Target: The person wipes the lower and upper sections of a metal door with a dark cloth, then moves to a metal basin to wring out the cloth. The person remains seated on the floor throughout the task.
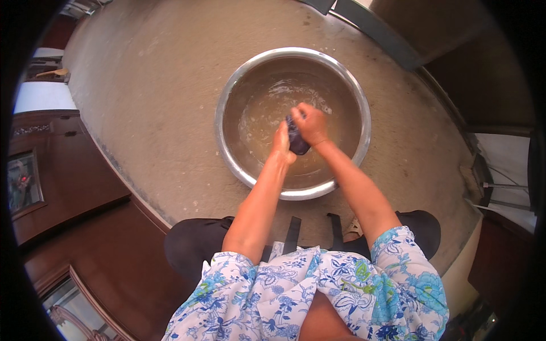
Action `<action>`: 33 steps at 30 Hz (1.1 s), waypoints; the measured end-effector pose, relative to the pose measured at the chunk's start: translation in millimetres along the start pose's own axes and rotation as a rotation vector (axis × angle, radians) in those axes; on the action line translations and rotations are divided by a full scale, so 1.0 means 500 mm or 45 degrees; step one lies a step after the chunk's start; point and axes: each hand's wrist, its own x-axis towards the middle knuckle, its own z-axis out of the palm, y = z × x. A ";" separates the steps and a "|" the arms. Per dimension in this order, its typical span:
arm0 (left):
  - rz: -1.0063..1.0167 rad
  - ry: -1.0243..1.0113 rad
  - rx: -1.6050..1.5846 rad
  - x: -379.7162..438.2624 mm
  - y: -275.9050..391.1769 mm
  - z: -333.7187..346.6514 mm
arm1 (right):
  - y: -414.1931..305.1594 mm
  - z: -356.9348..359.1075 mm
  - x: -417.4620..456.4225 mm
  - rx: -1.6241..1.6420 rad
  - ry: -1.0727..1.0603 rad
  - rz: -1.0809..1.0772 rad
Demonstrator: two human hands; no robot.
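A wide metal basin (pixel 219 123) stands on the floor in front of me, with rippling water (pixel 264 123) in it. Over the water, both my hands grip a dark, wet, bunched thing (pixel 297 138) that looks like cloth. My left hand (pixel 281 143) holds it from the left side, thumb side up. My right hand (pixel 311 123) is curled against its upper right side and slightly blurred. The underside of the bundle and parts of my fingers are hidden.
Bare concrete floor (pixel 149 106) surrounds the basin. Dark brown wooden furniture (pixel 76 170) with glass panes lines the left side. A dark panel with a grey edge (pixel 379 34) is at the upper right. A brush-like thing (pixel 473 177) lies at the right wall.
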 end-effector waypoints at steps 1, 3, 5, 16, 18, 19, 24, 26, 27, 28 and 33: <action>0.042 -0.013 0.032 -0.004 -0.002 0.013 | 0.025 -0.013 0.014 -0.026 -0.019 0.118; 0.089 -0.052 0.081 -0.009 0.006 0.023 | 0.057 -0.020 0.023 -0.122 -0.051 0.154; 0.009 -0.001 0.017 0.013 -0.002 -0.022 | 0.068 -0.023 0.024 -0.262 -0.031 0.178; -0.315 0.133 -0.070 -0.015 0.014 -0.087 | 0.094 0.076 -0.094 0.081 -0.279 0.272; -0.292 0.099 -0.177 -0.007 0.025 -0.105 | 0.021 0.075 -0.108 0.311 -0.301 0.036; -0.249 0.257 -0.123 -0.032 0.044 -0.067 | -0.012 0.062 -0.111 0.403 -0.327 -0.005; -0.149 -0.295 -0.194 -0.001 0.058 -0.111 | -0.169 0.012 -0.149 0.246 -0.258 -0.368; -0.245 -0.609 -0.322 0.003 0.063 -0.118 | -0.178 0.009 -0.144 0.196 -0.133 -0.457; -0.225 -0.602 -0.369 0.004 0.063 -0.118 | -0.167 0.013 -0.137 0.185 -0.126 -0.465; -0.208 -0.599 -0.419 0.004 0.057 -0.113 | -0.149 0.016 -0.127 0.169 -0.119 -0.474; -0.111 -0.578 -0.671 0.009 0.004 -0.059 | -0.098 0.011 -0.052 0.027 -0.086 -0.299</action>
